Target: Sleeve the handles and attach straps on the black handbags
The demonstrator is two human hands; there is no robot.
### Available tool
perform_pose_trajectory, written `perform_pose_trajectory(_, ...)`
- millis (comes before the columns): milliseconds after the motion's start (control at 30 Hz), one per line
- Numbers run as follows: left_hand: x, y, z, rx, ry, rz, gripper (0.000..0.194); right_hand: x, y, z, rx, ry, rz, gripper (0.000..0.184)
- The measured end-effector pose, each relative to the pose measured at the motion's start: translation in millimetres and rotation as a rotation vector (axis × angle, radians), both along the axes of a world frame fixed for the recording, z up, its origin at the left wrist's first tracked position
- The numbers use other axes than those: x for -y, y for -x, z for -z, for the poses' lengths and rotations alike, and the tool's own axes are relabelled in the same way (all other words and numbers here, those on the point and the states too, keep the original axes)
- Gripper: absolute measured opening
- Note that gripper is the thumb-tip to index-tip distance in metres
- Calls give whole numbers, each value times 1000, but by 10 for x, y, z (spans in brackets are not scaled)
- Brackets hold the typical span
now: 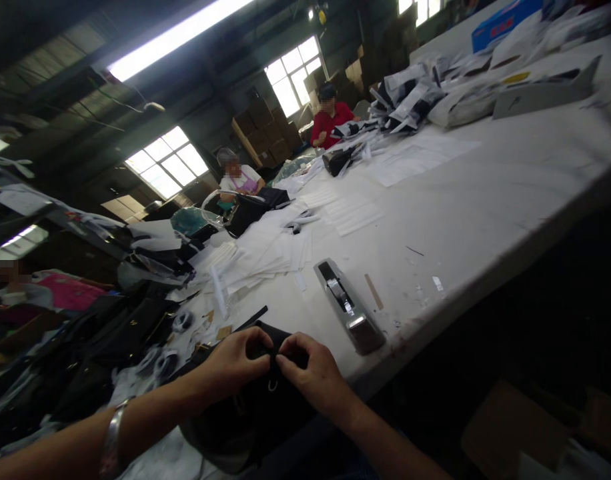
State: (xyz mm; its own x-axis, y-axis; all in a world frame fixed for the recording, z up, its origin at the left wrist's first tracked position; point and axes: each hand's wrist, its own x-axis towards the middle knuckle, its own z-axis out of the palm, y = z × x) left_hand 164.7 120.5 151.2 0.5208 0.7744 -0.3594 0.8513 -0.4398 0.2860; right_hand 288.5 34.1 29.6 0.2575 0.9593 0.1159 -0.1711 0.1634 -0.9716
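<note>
A black bag point(265, 420) lies at the table's near edge, close to my body. My left hand point(240, 360) pinches the dark material at its top between thumb and fingertips. Opposite it, my right hand point(313, 373) is closed in a similar pinch, the two sets of fingertips almost meeting. Just below them hangs a small metal ring point(272, 385) on a dark tab. The exact piece between the fingers is too dark to make out. A grey tape dispenser point(363, 333) stands on the table beyond my right hand.
White paper sheets point(265, 253) spread over the table point(465, 220). Black bags point(100, 353) are heaped at the left. Wrapped pieces point(410, 93) pile up farther back. Two people point(330, 123) sit across the table; another person is at the far left. Cardboard point(515, 427) lies low right.
</note>
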Motion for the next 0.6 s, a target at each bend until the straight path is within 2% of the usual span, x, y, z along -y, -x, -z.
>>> perform_pose_trajectory(167,34,7,51,68,13,-19,18,-18,22,29,-11,-13,-1,12)
perform_pose_trajectory(433,30,28,154,174,58,-35,10,-45,94,14,101,10,38,13)
perform_pose_trajectory(600,-30,99,137,253,152,-30,24,-26,73,8,34,1,12,12)
